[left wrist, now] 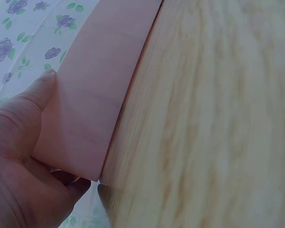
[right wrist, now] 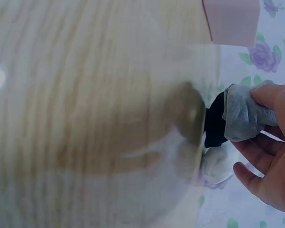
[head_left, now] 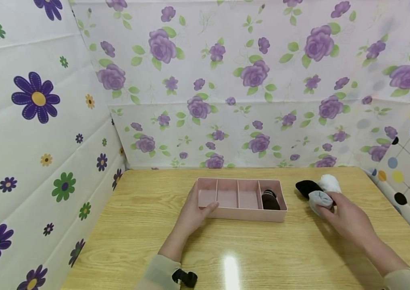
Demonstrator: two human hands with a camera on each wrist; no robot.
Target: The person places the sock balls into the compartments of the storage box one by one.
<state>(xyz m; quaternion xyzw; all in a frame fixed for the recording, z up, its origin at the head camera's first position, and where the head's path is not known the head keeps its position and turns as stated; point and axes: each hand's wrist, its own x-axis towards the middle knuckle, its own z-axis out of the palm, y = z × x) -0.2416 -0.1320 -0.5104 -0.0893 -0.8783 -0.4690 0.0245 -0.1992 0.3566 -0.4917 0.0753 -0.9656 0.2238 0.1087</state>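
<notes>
My left hand [head_left: 192, 212] grips the left end of a pink divided storage box [head_left: 246, 214], its thumb over the front rim. A dark brown rolled sock [head_left: 271, 200] with a striped edge lies in the box's rightmost compartment. To the right of the box, my right hand [head_left: 350, 219] pinches a grey rolled sock [head_left: 319, 201] between thumb and fingers. Right behind it are a black rolled sock [head_left: 307, 188] and a white rolled sock [head_left: 329, 183]. In the right wrist view, the grey sock [right wrist: 244, 114] partly covers the black one.
The wooden table [head_left: 146, 241] has a glossy top with a bright reflection near its front. A floral cloth [head_left: 226, 121] hangs behind the table, and a flower-patterned sheet [head_left: 38, 161] hangs at the left. A dotted sheet [head_left: 408, 169] borders the right side.
</notes>
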